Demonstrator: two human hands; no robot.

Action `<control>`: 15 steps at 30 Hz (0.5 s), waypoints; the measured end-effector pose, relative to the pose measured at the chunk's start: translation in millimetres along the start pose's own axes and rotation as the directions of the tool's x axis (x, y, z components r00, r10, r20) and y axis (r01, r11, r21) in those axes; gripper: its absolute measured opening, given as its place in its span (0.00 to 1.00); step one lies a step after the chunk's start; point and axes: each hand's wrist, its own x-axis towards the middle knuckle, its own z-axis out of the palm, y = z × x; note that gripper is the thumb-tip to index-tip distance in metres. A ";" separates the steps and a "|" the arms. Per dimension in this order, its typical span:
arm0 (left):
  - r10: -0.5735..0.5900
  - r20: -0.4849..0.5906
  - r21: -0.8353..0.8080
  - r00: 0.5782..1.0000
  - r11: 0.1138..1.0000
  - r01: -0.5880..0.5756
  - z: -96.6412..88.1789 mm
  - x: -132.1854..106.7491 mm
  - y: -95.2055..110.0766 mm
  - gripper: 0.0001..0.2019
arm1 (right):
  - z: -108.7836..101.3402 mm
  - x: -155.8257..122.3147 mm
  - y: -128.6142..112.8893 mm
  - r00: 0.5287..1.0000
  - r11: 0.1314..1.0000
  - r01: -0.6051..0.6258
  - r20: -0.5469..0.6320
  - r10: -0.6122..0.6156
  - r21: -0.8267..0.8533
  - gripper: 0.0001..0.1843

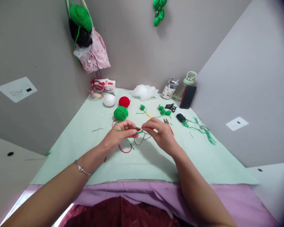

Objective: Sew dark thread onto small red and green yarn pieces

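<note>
My left hand (119,134) and my right hand (159,134) meet over the middle of a pale green table cover (85,148). Both pinch a small red and green knitted piece (138,129) between their fingertips. Red yarn (125,150) loops on the cover below my left hand, and a grey strand (143,140) hangs under the piece. A green yarn ball (120,113) lies just beyond my left hand. Small scissors (166,121) and a yellow-handled hook (148,115) lie just behind my right hand.
Behind sit a red yarn ball (124,101), a white ball (109,100), white stuffing (144,91), small green knitted balls (164,111), green yarn scraps (199,127), a pen cup (169,90), a bottle (185,85) and a phone (188,96). A bag with green yarn (85,34) hangs on the wall.
</note>
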 end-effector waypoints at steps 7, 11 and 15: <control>-0.010 -0.036 -0.058 0.999 0.998 0.008 2.1 2.0 -0.6 0.12 | 8.1 -3.1 -16.9 0.996 0.995 0.081 0.045 -0.078 -0.058 0.08; 0.014 -0.044 -0.056 0.999 0.998 -0.017 3.6 1.0 -1.6 0.12 | 17.5 -9.7 -18.7 0.986 0.957 0.127 0.138 -0.094 -0.260 0.07; 0.007 -0.069 -0.014 0.998 1.000 -0.008 5.7 1.1 -1.0 0.13 | 23.3 -9.9 -20.1 0.981 0.886 0.187 0.126 -0.146 -0.425 0.13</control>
